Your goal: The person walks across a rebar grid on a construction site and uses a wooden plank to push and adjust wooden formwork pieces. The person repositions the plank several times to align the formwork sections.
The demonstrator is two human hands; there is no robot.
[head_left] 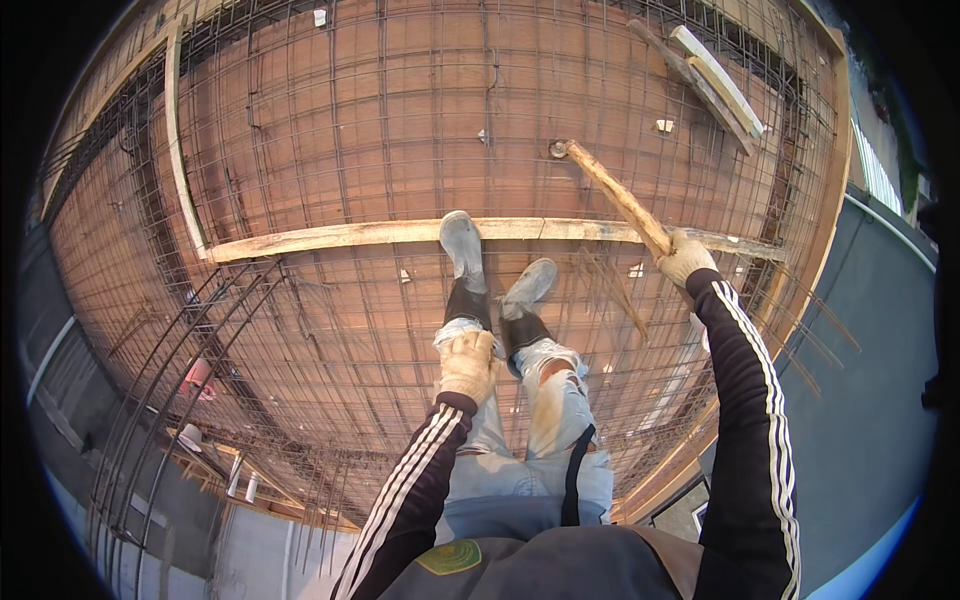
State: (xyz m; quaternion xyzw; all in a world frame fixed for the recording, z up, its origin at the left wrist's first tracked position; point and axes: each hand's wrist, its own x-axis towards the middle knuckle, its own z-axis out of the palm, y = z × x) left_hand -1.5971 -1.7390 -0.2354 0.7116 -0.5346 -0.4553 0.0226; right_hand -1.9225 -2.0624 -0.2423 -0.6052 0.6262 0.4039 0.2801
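My right hand [686, 257], in a pale work glove, is closed round the lower end of a long wooden-handled hammer [620, 197]. The handle slants up and to the left, and its small metal head is at the far end over the rebar mesh [400, 130]. My left hand [467, 366], gloved the same way, lies on my left knee over torn light jeans, fingers forward and partly foreshortened. My left grey rubber boot [462, 245] is at a long wooden batten [340, 237]; the right boot [530, 283] is nearer me.
Reddish-brown formwork boards [330, 180] lie under the mesh. Loose wooden pieces [717, 80] rest at the far right. Long bars [170, 380] jut out at the left. Another batten [178, 140] runs away at the far left. Wooden edging [845, 150] borders the right side, with a lower grey surface [860, 340] beyond.
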